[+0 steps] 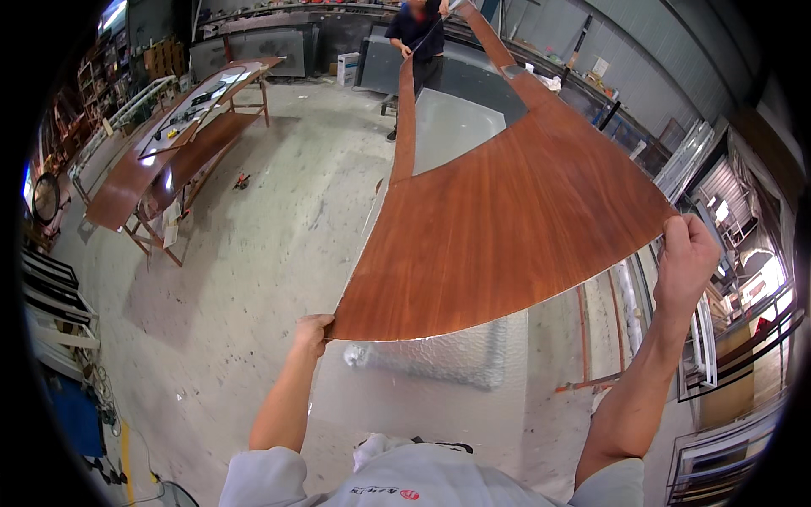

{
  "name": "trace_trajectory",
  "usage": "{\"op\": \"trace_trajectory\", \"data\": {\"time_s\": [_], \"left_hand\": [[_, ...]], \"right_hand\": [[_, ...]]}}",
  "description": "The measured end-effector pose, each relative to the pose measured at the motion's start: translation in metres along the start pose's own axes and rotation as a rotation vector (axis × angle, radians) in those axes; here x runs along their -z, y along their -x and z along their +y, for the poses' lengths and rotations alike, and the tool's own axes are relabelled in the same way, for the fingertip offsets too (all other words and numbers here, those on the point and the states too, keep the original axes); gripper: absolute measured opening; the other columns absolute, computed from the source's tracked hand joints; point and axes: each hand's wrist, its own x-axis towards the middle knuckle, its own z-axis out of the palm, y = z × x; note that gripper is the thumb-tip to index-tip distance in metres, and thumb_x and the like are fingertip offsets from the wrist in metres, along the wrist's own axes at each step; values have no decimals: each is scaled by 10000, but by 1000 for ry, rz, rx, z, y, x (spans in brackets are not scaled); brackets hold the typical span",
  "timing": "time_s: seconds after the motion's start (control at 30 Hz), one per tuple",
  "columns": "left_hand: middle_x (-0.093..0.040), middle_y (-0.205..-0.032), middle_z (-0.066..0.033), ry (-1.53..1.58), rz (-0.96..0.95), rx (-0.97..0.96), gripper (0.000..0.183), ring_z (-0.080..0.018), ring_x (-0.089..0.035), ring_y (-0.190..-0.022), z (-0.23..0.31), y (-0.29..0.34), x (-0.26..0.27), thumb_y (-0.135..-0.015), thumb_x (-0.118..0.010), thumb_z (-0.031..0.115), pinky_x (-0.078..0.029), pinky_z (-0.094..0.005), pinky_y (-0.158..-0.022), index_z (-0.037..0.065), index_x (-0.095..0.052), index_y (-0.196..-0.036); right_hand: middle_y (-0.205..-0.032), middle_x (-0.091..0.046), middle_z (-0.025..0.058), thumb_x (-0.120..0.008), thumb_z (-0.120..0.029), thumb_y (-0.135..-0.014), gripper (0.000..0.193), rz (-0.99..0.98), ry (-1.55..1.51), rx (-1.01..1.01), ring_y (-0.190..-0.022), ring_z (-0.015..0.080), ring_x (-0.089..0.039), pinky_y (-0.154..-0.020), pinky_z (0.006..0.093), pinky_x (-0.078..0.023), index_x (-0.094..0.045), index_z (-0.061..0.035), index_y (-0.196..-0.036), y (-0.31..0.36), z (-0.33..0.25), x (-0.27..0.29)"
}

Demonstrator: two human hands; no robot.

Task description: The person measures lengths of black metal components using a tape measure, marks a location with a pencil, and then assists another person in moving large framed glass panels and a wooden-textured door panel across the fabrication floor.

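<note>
A large reddish-brown wood-grain panel with a big window-like opening stretches away in front of me. My left hand is closed on its near left corner, and my right hand grips the near right corner, raised higher. The panel is tilted, its right side up. At the far end a person in dark clothes has a hand on the narrow left strip of the frame. Below the near edge lies a translucent plastic sheet, partly covered by the panel.
To the left stands a long wooden work table carrying sheets and small tools. A small red-and-black tool lies on the concrete floor. Metal and wood profiles crowd the right side. Dark panels lean at the back.
</note>
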Motion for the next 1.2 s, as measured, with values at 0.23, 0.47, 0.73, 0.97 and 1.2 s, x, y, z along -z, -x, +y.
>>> {"op": "trace_trajectory", "data": {"time_s": [0.23, 0.47, 0.73, 0.97, 1.2], "left_hand": [[-676, -802, -128, 63, 44, -1, 117, -212, -627, -643, 48, 24, 12, -851, -627, 33, -507, -345, -586, -67, -667, -896], [-664, -757, -128, -31, 54, -114, 90, -201, -602, -587, 78, 50, 20, -836, -621, 7, -466, -322, -523, -68, -668, -846], [-645, -738, -114, -97, 113, -169, 102, -189, -583, -593, 87, 80, 14, -825, -617, -20, -479, -305, -557, -111, -652, -855], [-637, -735, -111, -192, 97, -189, 102, -187, -572, -595, 84, 95, 25, -841, -602, -15, -476, -310, -552, -104, -652, -840], [-643, -727, -109, -201, 107, -180, 106, -183, -582, -594, 71, 110, 31, -848, -599, -10, -478, -309, -552, -99, -653, -829]], "right_hand": [[-561, -410, -66, -538, -38, -851, 198, 88, -218, -260, -460, 8, -315, -413, 206, -218, -537, -39, -652, 20, 73, 37], [-562, -424, -33, -501, -22, -833, 167, 192, -283, -506, -419, 39, -338, -379, 215, -239, -531, -35, -669, 69, 137, 65], [-603, -446, -11, -508, -25, -839, 163, 291, -383, -666, -428, 55, -374, -389, 232, -286, -479, -48, -680, 139, 191, 93], [-569, -428, -11, -499, -38, -841, 164, 343, -450, -730, -406, 74, -366, -381, 248, -291, -466, -66, -683, 208, 225, 110], [-551, -417, -3, -497, -46, -843, 152, 409, -479, -850, -394, 80, -346, -378, 252, -288, -467, -66, -695, 273, 260, 117]]}}
